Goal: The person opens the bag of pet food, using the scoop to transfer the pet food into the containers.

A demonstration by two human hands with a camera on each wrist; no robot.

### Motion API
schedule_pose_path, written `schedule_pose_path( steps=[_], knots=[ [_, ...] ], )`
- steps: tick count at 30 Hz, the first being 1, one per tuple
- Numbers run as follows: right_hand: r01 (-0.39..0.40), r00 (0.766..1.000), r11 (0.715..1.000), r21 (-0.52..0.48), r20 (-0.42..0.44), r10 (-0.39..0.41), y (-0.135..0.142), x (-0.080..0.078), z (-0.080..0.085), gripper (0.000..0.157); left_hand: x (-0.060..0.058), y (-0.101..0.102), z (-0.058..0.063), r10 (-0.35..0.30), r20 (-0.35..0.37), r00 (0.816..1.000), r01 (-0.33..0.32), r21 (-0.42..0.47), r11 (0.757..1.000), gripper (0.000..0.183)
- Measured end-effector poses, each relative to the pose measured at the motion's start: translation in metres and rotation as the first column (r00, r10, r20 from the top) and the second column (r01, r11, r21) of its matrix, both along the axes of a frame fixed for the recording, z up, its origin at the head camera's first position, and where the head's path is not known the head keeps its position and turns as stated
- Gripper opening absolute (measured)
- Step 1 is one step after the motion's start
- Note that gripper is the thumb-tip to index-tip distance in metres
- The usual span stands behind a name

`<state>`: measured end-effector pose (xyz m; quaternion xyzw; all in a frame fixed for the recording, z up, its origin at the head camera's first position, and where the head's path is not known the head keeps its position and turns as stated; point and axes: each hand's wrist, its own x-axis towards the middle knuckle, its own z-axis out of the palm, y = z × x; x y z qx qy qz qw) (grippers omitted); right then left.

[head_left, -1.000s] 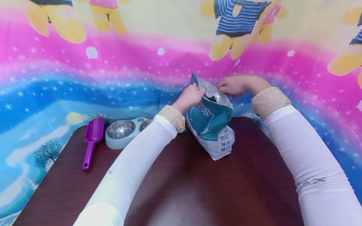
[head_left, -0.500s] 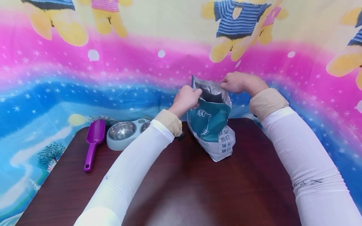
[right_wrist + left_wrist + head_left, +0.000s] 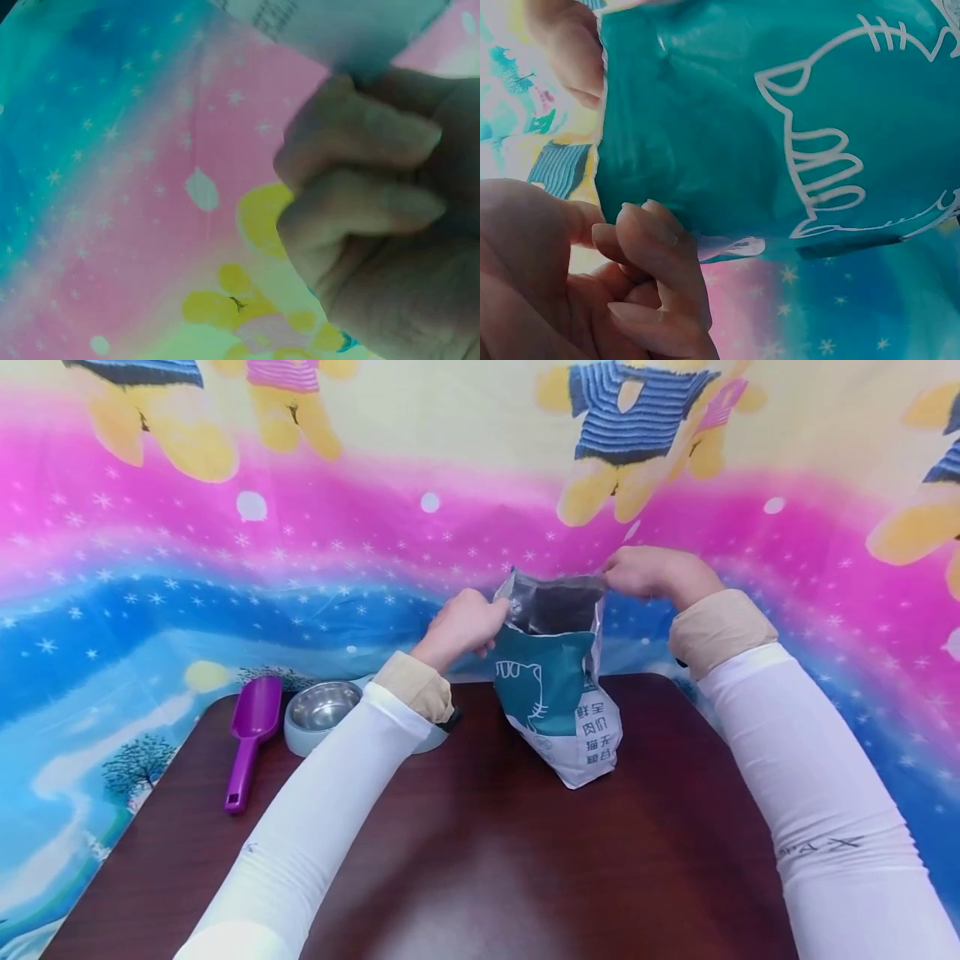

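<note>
A teal and white cat food bag (image 3: 546, 689) with a white cat drawing stands at the back of the table, its silver-lined mouth spread wide. The left hand (image 3: 467, 620) pinches the mouth's left edge; in the left wrist view, curled fingers (image 3: 656, 259) of that hand lie at the bag's rim. At the opposite back corner, the right hand (image 3: 651, 572) grips the rim. The right wrist view shows its fingers (image 3: 360, 142) curled under a blurred corner of the bag (image 3: 330, 30). The inside looks dark, and its contents are hidden.
A purple scoop (image 3: 255, 718) lies at the table's left. Beside it stands a pale blue double pet bowl (image 3: 303, 742) with a steel dish (image 3: 324, 706), partly hidden by the left forearm. A printed cloth (image 3: 375, 543) hangs behind the dark wooden table (image 3: 480, 860).
The bag's mouth has spread from narrow to wide. The left hand has moved left with its edge, and the right hand has moved slightly right and up.
</note>
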<state>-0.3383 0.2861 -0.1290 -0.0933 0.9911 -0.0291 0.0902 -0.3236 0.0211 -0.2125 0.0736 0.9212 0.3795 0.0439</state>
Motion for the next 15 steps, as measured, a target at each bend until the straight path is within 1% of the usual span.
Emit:
schedule_pose_path(
  steps=[2, 4, 6, 8, 10, 11, 13, 15],
  knots=[
    [0.001, 0.998, 0.999, -0.048, 0.062, 0.002, -0.001, 0.003, 0.004, 0.047, -0.002, 0.002, 0.0, -0.022, 0.029, 0.999, 0.021, 0.022, 1.0, 0.047],
    [0.017, 0.994, 0.998, -0.06, 0.109, -0.01, 0.0, 0.008, 0.006, 0.047, -0.004, 0.004, -0.001, -0.037, 0.045, 0.998, 0.035, 0.042, 0.999, 0.049],
    [0.03, 0.988, 0.999, -0.043, 0.151, -0.023, -0.001, 0.013, 0.006, 0.053, -0.006, 0.006, -0.003, -0.042, 0.045, 0.998, 0.039, 0.055, 0.998, 0.052],
    [0.031, 0.983, 0.999, -0.044, 0.18, -0.022, -0.003, 0.016, 0.003, 0.057, -0.008, 0.008, -0.006, -0.03, 0.024, 0.999, 0.028, 0.068, 0.997, 0.053],
    [0.043, 0.98, 0.995, -0.089, 0.196, -0.025, -0.006, 0.019, -0.002, 0.054, -0.01, 0.008, -0.008, -0.011, -0.004, 1.0, 0.011, 0.088, 0.996, 0.052],
    [0.053, 0.98, 0.991, -0.126, 0.197, -0.028, -0.008, 0.02, -0.004, 0.055, -0.011, 0.009, -0.01, -0.003, -0.018, 1.0, 0.005, 0.096, 0.995, 0.052],
    [0.062, 0.983, 0.978, -0.197, 0.181, -0.026, -0.011, 0.022, -0.007, 0.051, -0.014, 0.01, -0.012, 0.003, -0.037, 0.999, 0.002, 0.121, 0.993, 0.051],
    [0.084, 0.986, 0.963, -0.257, 0.163, -0.042, -0.01, 0.023, -0.009, 0.046, -0.015, 0.012, -0.014, 0.0, -0.046, 0.999, 0.007, 0.152, 0.988, 0.05]
  ],
)
